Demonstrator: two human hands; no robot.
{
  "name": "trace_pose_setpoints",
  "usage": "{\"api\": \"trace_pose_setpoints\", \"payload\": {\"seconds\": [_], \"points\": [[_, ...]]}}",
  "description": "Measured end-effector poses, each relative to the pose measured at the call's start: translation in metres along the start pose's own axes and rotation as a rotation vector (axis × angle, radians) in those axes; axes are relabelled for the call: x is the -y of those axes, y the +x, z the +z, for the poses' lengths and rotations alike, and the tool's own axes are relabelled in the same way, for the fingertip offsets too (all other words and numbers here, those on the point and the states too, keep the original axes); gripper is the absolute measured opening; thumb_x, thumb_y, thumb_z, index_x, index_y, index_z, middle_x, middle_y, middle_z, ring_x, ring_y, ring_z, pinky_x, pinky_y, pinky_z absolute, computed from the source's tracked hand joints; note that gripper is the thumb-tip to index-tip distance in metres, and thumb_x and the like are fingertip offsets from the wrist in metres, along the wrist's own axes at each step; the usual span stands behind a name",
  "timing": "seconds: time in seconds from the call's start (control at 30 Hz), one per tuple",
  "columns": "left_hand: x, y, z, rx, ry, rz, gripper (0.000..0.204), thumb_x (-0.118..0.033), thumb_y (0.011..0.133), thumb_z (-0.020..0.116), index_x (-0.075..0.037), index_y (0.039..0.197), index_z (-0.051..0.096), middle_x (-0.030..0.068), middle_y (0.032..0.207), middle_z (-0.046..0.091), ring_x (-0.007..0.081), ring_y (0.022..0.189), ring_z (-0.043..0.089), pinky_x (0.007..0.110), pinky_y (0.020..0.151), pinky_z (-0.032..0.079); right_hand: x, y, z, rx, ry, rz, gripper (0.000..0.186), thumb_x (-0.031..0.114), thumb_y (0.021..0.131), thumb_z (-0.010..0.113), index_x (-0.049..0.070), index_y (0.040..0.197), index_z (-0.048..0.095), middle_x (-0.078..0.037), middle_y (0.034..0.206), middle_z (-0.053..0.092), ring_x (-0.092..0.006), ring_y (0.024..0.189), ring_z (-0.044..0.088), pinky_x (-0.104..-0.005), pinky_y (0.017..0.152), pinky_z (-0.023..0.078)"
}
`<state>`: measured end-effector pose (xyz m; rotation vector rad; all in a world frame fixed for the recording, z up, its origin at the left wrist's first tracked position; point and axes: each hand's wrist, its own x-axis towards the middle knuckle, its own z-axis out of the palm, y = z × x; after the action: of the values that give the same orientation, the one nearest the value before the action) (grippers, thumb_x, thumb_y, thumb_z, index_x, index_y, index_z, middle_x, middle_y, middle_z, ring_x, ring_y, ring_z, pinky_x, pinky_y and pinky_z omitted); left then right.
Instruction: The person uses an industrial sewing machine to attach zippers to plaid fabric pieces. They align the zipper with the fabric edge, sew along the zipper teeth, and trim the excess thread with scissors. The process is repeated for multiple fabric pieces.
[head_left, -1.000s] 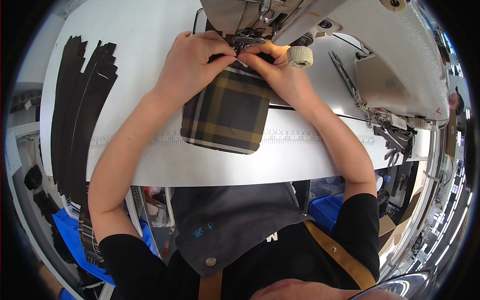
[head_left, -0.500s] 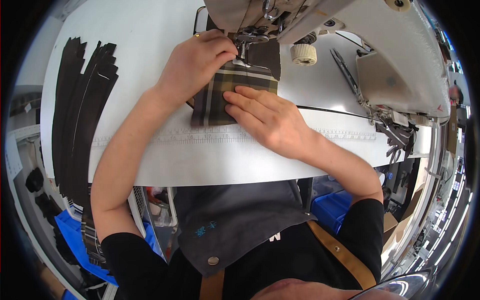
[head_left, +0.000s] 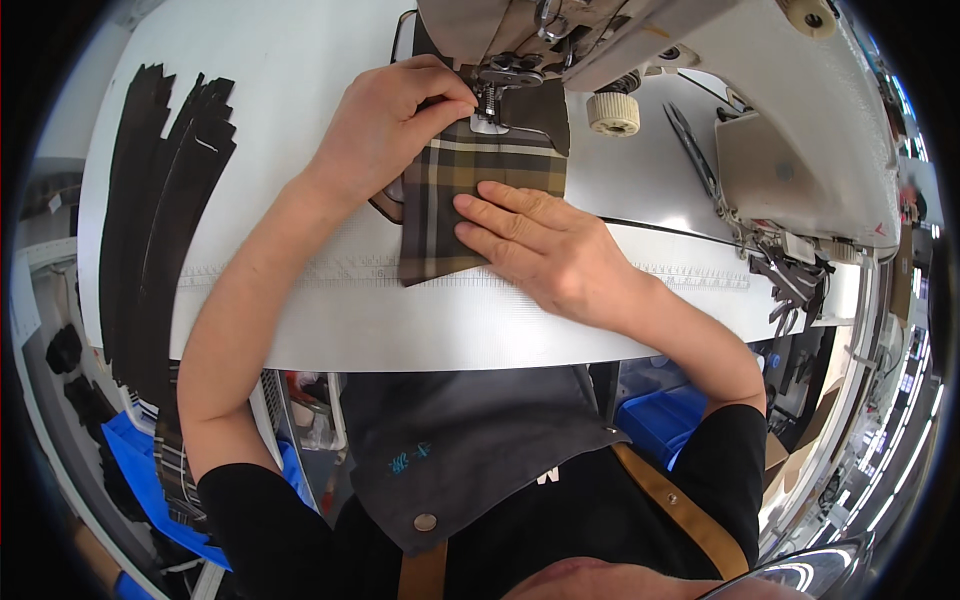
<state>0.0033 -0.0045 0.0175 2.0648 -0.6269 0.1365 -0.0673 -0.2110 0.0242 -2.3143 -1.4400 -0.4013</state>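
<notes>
A piece of brown, olive and white plaid fabric point(head_left: 438, 230) lies under the presser foot point(head_left: 487, 122) of a sewing machine, with a dark brown fabric piece point(head_left: 540, 110) at its far end. My left hand point(head_left: 392, 115) is bent beside the presser foot, thumb and forefinger pinched together at the foot's left side. What sits between those fingertips is hidden. Flat on the plaid fabric rests my right hand point(head_left: 550, 250), its fingers stretched out and pointing left.
Dark fabric strips point(head_left: 150, 230) hang over the table's left edge. The machine's body point(head_left: 820, 110) and a cream knob point(head_left: 613, 114) stand at the right, near tweezers point(head_left: 690, 150). A printed ruler point(head_left: 350, 270) crosses the white table point(head_left: 400, 335). Blue bins point(head_left: 660, 420) are below.
The plaid fabric has come toward me, its near edge now lower over the ruler. My right hand has shifted slightly nearer with it. My left hand keeps its pinch beside the foot.
</notes>
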Motion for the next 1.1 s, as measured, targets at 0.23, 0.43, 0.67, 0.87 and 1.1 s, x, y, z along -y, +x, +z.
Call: {"api": "trace_pose_setpoints", "payload": {"seconds": [0.23,0.43,0.67,0.87,1.1], "points": [[-0.002,0.002,-0.005,0.037,-0.05,-0.014,0.013,-0.013,0.082,0.062,-0.001,0.086,0.067,0.0075,0.083,0.065,0.0225,0.073,0.062,0.03,0.068,0.049,-0.01,0.024,0.01,0.077,0.039,0.083,0.061,0.041,0.081,0.064,-0.004,0.121,0.053,-0.02,0.126,0.054,-0.032,0.121,0.049,-0.0431,0.1,0.041],[-0.001,0.001,-0.009,0.101,-0.03,-0.052,0.014,-0.009,0.083,0.064,-0.001,0.093,0.069,0.0086,0.092,0.069,0.0188,0.087,0.065,0.029,0.08,0.05,-0.009,0.025,0.021,0.114,0.028,0.084,0.073,0.051,0.083,0.058,-0.003,0.131,0.045,-0.023,0.13,0.049,-0.0339,0.126,0.044,-0.0469,0.105,0.034],[0.012,-0.004,-0.002,0.022,0.164,0.212,0.013,-0.012,0.081,0.063,-0.005,0.09,0.07,0.005,0.093,0.066,0.0216,0.086,0.063,0.032,0.075,0.051,-0.017,0.014,0.021,0.001,0.256,0.081,0.051,0.025,0.081,0.061,0.0,0.125,0.053,-0.018,0.122,0.056,-0.0319,0.123,0.046,-0.0442,0.101,0.038],[0.014,-0.01,0.001,-0.022,0.3,0.368,0.017,-0.003,0.077,0.061,-0.008,0.092,0.068,0.0027,0.093,0.064,0.0226,0.086,0.062,0.032,0.073,0.052,-0.048,0.008,0.006,-0.031,-0.111,0.26,0.048,-0.006,0.072,0.058,0.008,0.118,0.06,-0.005,0.119,0.057,-0.0254,0.103,0.058,-0.0311,0.076,0.054],[0.012,-0.01,0.0,-0.029,0.376,0.422,0.019,-0.002,0.075,0.06,-0.009,0.091,0.069,0.0,0.094,0.065,0.0212,0.084,0.062,0.031,0.073,0.053,-0.051,0.006,0.005,-0.024,-0.126,0.223,0.052,-0.001,0.068,0.062,0.014,0.118,0.062,-0.003,0.109,0.063,-0.0233,0.097,0.057,-0.0324,0.079,0.049]]}}
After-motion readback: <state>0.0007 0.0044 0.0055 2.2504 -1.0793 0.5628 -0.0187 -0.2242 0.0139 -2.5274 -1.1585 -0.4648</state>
